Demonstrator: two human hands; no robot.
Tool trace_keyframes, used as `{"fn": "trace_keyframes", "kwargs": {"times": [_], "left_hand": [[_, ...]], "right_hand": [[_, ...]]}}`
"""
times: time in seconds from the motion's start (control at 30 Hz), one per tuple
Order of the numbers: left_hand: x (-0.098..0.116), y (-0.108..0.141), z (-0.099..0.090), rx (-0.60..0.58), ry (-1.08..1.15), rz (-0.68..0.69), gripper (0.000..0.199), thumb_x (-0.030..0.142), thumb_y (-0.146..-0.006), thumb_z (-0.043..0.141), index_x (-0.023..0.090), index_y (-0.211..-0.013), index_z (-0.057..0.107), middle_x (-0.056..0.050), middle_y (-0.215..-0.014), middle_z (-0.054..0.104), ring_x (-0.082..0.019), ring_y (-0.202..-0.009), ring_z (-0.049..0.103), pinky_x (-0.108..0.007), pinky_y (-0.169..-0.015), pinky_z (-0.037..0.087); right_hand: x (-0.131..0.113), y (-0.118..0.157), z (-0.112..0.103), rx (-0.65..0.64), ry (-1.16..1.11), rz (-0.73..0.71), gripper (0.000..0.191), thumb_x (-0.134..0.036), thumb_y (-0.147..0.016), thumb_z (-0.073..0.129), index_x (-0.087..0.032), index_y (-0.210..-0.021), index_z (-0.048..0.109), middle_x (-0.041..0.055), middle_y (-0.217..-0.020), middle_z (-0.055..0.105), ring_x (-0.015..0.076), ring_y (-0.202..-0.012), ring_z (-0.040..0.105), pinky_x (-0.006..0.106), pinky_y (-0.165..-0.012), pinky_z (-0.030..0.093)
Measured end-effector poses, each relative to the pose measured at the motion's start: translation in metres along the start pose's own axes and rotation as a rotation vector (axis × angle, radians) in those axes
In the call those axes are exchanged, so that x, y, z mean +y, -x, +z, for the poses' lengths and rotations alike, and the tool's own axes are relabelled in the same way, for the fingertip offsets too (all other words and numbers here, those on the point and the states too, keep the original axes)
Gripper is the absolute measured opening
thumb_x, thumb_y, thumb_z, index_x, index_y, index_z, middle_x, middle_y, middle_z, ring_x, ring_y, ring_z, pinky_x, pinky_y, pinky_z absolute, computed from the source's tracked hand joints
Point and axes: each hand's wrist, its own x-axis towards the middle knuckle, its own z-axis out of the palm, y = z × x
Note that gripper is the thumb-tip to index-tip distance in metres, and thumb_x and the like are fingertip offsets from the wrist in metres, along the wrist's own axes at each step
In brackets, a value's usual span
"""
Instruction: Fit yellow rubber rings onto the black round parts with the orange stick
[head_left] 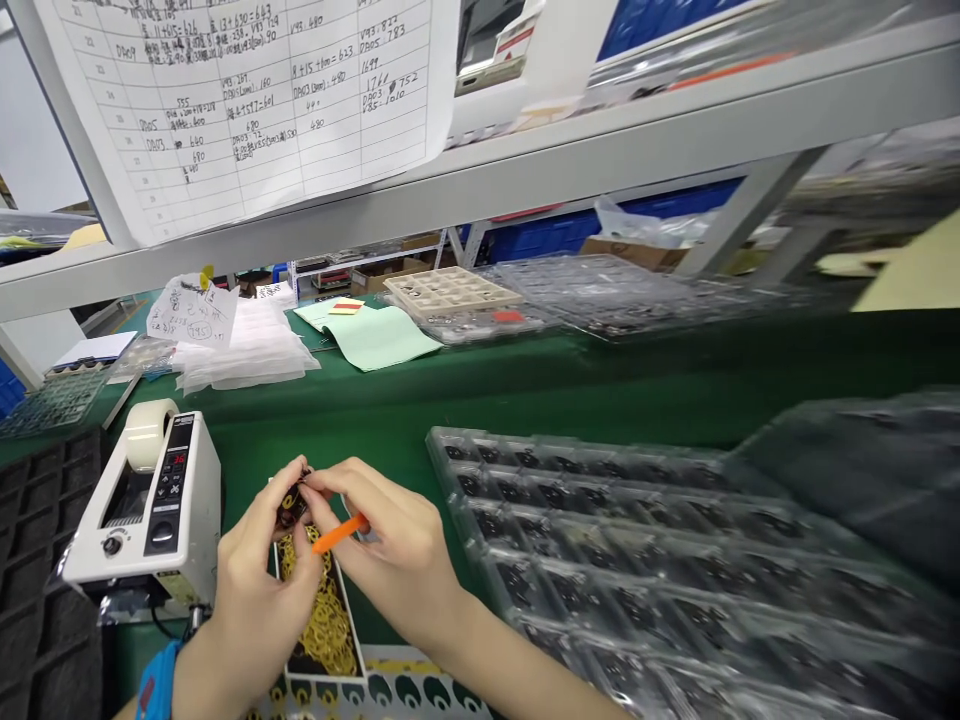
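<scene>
Between the fingertips of both my hands is a small dark part (291,506) with a yellow ring-like mark on it; much of it is hidden by the fingers. My left hand (262,575) grips it from the left, thumb and fingers closed. From the right, my right hand (390,540) pinches the same part and also keeps an orange stick-like tool (339,533) tucked across its palm. Directly below the hands lies a white-edged box (351,640) full of thin yellow rings (324,625).
A white tape dispenser (161,510) stands at left beside a black compartment tray (49,570). Clear plastic trays (600,540) with small dark parts fill the right. Above the green bench runs a grey shelf rail (525,180) with a handwritten sheet (262,110) hanging over it.
</scene>
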Motion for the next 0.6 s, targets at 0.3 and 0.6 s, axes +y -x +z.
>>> {"fn": "trace_keyframes", "kwargs": {"times": [0.3,0.6], "left_hand": [[-0.007,0.002,0.002,-0.060,-0.061,0.066,0.050,0.008,-0.089,0.054,0.029,-0.134,0.056,-0.004,-0.128,0.064,-0.021,-0.107,0.067,-0.027,-0.091,0.056],[-0.010,-0.020,-0.008,-0.010,-0.024,-0.196,0.042,0.015,-0.086,0.059,0.018,-0.127,0.059,-0.009,-0.128,0.064,-0.025,-0.112,0.065,-0.029,-0.091,0.057]], "right_hand": [[0.008,-0.003,0.000,-0.037,-0.072,0.049,0.015,-0.007,-0.083,0.050,-0.018,-0.075,0.055,-0.0010,-0.065,0.055,0.0108,-0.056,0.051,0.022,-0.052,0.041],[0.000,-0.015,-0.011,-0.205,-0.419,0.392,0.012,-0.018,-0.075,0.051,-0.018,-0.063,0.050,-0.0059,-0.055,0.039,0.0064,-0.046,0.028,0.020,-0.042,0.023]]}}
